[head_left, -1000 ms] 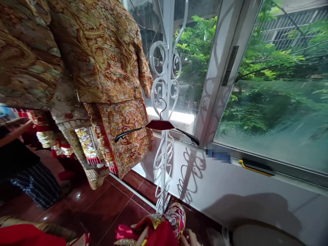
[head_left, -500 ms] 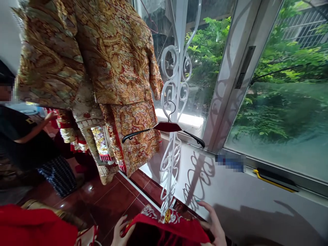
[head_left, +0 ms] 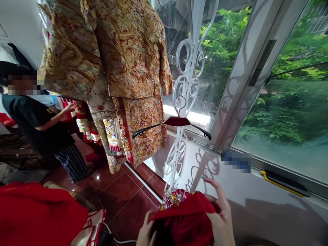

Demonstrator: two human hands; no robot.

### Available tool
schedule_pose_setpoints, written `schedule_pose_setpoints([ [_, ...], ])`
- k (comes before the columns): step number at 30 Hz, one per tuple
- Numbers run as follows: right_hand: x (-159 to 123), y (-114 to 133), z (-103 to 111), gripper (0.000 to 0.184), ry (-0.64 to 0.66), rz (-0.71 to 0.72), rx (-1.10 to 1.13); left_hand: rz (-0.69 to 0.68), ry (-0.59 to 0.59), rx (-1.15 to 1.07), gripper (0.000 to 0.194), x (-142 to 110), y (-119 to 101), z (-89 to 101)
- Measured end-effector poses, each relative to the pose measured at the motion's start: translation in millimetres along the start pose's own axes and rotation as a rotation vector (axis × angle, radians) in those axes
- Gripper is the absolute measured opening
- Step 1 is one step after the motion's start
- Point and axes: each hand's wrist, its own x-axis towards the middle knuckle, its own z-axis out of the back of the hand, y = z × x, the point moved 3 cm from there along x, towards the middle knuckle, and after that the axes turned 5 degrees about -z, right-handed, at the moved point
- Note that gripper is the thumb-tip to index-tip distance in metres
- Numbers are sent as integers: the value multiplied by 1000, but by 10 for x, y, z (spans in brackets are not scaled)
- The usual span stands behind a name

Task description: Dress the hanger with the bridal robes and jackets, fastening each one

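A red garment (head_left: 189,222) with silver and gold trim is held low in front of me. My left hand (head_left: 145,227) grips its left edge, fingers partly hidden by the cloth. At the right edge, my right hand (head_left: 221,213) is closed on the fabric while its index finger sticks out. Above the garment, a black clothes hanger (head_left: 178,121) with a dark red middle hangs from the white scrolled metal stand (head_left: 186,85). Nothing is on the hanger, and neither hand touches it.
Gold brocade garments (head_left: 133,58) hang at upper left. A person in a black shirt (head_left: 36,119) stands at far left. Red cloth (head_left: 38,215) lies at lower left. Windows fill the right; a black and yellow tool (head_left: 284,182) rests on the sill.
My view has shifted left, so the surroundings appear further right. The red garment sits a little higher in view and its opening has folded more between my hands.
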Motion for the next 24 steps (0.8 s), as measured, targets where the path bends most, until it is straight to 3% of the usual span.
schedule_pose_setpoints([
  [6, 234, 131, 209, 71, -122, 116, -220, -101, -383, -103, 24, 471, -147, 874],
  [12, 756, 253, 344, 81, -249, 279, -701, -100, -379, -20, 31, 1009, -600, 1830],
  [17, 1270, 559, 26, 93, -31, 427, -773, 21, -320, -34, 25, 1499, -908, 2372],
  [22, 1857, 718, -387, 87, 225, 443, -835, 222, -246, -195, 37, 1786, -921, 2660],
  [24, 2007, 696, -492, 81, 256, 452, -845, 241, -249, -214, 39, 1851, -928, 2773],
])
